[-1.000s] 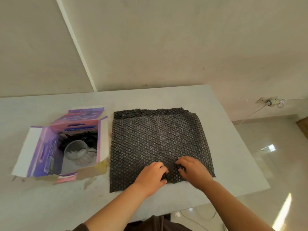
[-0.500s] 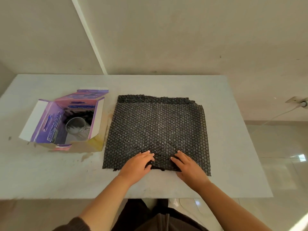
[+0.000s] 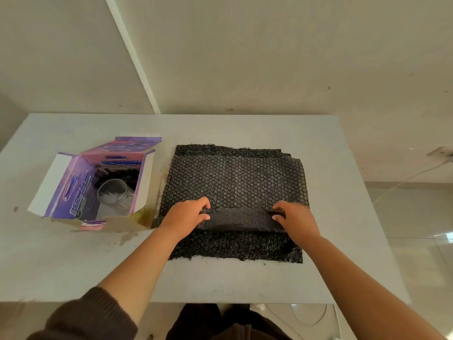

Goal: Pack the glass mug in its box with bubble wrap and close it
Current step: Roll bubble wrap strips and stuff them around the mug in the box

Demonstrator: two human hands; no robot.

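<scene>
Bubble wrap (image 3: 232, 182), frame centre | left hand (image 3: 185, 217), right hand (image 3: 295, 220) pinching top layer's lifted edge | risk: thin layer slipping free, unevenly peeled.

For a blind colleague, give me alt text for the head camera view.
Both hands, left hand and right hand, lift the near edge of a black bubble wrap sheet on a table. Left of it, an open purple box holds a glass mug.
</scene>
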